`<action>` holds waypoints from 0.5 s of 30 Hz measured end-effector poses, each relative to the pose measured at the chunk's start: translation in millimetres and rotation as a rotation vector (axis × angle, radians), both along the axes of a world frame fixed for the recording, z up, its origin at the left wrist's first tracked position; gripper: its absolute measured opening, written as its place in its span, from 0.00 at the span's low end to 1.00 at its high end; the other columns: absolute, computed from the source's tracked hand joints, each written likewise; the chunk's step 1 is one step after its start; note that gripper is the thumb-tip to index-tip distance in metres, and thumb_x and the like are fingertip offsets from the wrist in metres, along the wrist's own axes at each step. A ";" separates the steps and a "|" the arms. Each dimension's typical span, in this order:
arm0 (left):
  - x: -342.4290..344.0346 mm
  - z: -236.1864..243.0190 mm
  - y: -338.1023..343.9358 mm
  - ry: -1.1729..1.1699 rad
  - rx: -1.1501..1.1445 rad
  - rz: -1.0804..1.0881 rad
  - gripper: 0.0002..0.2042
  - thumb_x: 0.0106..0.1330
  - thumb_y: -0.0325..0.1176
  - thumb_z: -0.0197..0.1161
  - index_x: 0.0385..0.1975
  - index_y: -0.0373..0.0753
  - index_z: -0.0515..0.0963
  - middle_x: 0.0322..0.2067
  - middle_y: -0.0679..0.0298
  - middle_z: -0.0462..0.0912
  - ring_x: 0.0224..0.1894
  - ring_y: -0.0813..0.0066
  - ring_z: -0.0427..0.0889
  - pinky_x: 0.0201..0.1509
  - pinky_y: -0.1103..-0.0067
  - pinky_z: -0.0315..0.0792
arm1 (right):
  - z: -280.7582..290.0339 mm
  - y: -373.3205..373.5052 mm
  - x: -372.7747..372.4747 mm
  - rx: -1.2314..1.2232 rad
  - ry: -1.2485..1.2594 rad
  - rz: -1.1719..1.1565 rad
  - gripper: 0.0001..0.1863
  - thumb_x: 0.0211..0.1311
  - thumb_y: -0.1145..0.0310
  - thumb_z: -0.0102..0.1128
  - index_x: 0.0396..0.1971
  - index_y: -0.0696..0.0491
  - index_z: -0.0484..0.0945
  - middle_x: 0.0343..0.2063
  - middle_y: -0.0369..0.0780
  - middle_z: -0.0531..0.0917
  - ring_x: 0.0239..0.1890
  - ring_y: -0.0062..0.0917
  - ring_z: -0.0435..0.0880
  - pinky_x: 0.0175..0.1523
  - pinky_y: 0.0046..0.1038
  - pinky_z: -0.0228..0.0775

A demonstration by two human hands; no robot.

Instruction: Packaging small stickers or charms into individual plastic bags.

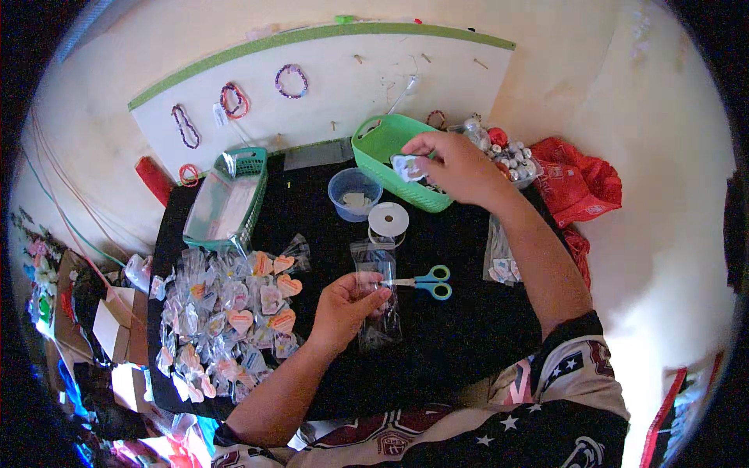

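Note:
My right hand (462,165) is over the light green basket (382,140), pinching a small white cut-out piece with a coloured print (407,168) between thumb and fingers. Near the middle of the table my left hand (351,306) has thumb and fingers closed on a clear plastic bag (380,331). Blue-handled scissors (431,283) lie just right of that hand, their blades partly hidden by the bag and fingers. Beyond the bag is a white spool (388,221). A round blue tub (343,191) with pale pieces in it stands beside the basket.
A pile of bagged pieces (234,320) covers the table's left side. Behind it stands a dark green basket (253,175) of clear bags. At right are a container of silver and red balls (515,160), a red bag (577,183) and another clear packet (499,261).

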State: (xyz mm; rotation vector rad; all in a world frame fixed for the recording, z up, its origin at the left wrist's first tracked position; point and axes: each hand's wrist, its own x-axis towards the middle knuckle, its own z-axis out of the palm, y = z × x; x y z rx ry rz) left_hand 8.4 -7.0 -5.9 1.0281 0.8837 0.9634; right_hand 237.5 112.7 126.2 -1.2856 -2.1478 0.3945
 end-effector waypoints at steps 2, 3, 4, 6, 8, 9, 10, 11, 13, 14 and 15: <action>0.4 0.4 -1.5 0.000 0.001 -0.010 0.11 0.59 0.26 0.66 0.41 0.36 0.77 0.29 0.67 0.82 0.28 0.83 0.78 0.32 0.84 0.72 | 2.3 -21.4 -13.3 0.046 -0.004 0.133 0.12 0.58 0.74 0.57 0.44 0.55 0.77 0.31 0.40 0.82 0.33 0.24 0.81 0.39 0.28 0.73; -0.2 0.5 -2.4 0.001 -0.002 -0.006 0.11 0.59 0.26 0.66 0.41 0.36 0.77 0.29 0.67 0.82 0.28 0.83 0.78 0.32 0.84 0.72 | 1.7 -30.0 -19.8 0.094 -0.006 0.269 0.13 0.58 0.75 0.57 0.44 0.56 0.77 0.32 0.39 0.82 0.33 0.21 0.80 0.39 0.27 0.73; 0.6 2.0 -2.3 0.004 0.016 -0.011 0.11 0.59 0.26 0.66 0.41 0.36 0.77 0.29 0.67 0.82 0.28 0.83 0.78 0.32 0.85 0.72 | 2.5 -38.5 -23.3 0.095 -0.007 0.266 0.13 0.58 0.75 0.57 0.44 0.56 0.77 0.32 0.39 0.82 0.33 0.21 0.80 0.39 0.27 0.73; 1.3 2.0 -3.1 0.007 0.034 -0.017 0.11 0.59 0.26 0.66 0.41 0.36 0.77 0.29 0.68 0.82 0.28 0.84 0.78 0.32 0.85 0.72 | 2.6 -52.3 -29.5 -0.081 0.069 0.297 0.12 0.56 0.76 0.59 0.42 0.57 0.76 0.32 0.38 0.82 0.33 0.20 0.80 0.39 0.25 0.73; 0.8 0.8 -2.9 -0.020 0.049 -0.040 0.13 0.61 0.26 0.65 0.45 0.35 0.75 0.32 0.66 0.83 0.31 0.85 0.79 0.34 0.86 0.72 | 3.6 -61.6 -34.3 -0.126 0.065 0.276 0.12 0.55 0.77 0.60 0.41 0.57 0.76 0.32 0.37 0.82 0.33 0.19 0.80 0.38 0.24 0.73; 0.1 0.1 -3.0 -0.020 0.049 -0.038 0.13 0.61 0.26 0.65 0.45 0.35 0.75 0.32 0.66 0.83 0.31 0.85 0.79 0.34 0.86 0.72 | 2.8 -64.7 -36.2 -0.172 0.060 0.252 0.12 0.54 0.77 0.61 0.40 0.56 0.76 0.31 0.37 0.82 0.33 0.18 0.79 0.38 0.24 0.73; -0.5 -0.3 -2.4 -0.018 0.074 -0.061 0.13 0.61 0.26 0.65 0.45 0.35 0.75 0.32 0.66 0.83 0.31 0.85 0.79 0.34 0.86 0.72 | -1.0 -65.0 -36.8 -0.152 0.067 0.260 0.11 0.53 0.77 0.62 0.38 0.56 0.76 0.30 0.36 0.82 0.32 0.18 0.80 0.37 0.23 0.72; -1.1 -0.5 -2.1 -0.016 0.097 -0.083 0.14 0.61 0.26 0.65 0.46 0.35 0.75 0.32 0.66 0.83 0.31 0.85 0.79 0.34 0.86 0.72 | -4.0 -65.2 -37.7 -0.151 0.068 0.262 0.11 0.53 0.77 0.62 0.38 0.56 0.76 0.30 0.36 0.82 0.32 0.18 0.80 0.37 0.23 0.72; -1.0 0.3 -2.9 -0.037 0.096 -0.086 0.14 0.61 0.26 0.65 0.47 0.35 0.75 0.32 0.66 0.83 0.31 0.85 0.79 0.34 0.86 0.72 | -8.4 -65.9 -39.9 -0.162 0.029 0.226 0.11 0.53 0.77 0.62 0.38 0.56 0.77 0.28 0.36 0.82 0.31 0.17 0.80 0.36 0.22 0.72; -1.1 0.5 -3.3 -0.058 0.095 -0.090 0.15 0.61 0.26 0.65 0.47 0.36 0.74 0.32 0.65 0.83 0.32 0.85 0.79 0.34 0.86 0.72 | -9.6 -66.7 -41.1 -0.163 0.029 0.228 0.11 0.53 0.77 0.62 0.38 0.56 0.77 0.28 0.36 0.82 0.31 0.17 0.80 0.36 0.22 0.72; -1.3 -0.9 -3.2 -0.057 0.094 -0.088 0.15 0.61 0.26 0.65 0.47 0.36 0.74 0.32 0.65 0.83 0.32 0.85 0.79 0.34 0.86 0.72 | -10.9 -67.5 -42.3 -0.180 0.043 0.230 0.10 0.53 0.77 0.62 0.37 0.57 0.77 0.27 0.36 0.82 0.30 0.17 0.80 0.36 0.22 0.72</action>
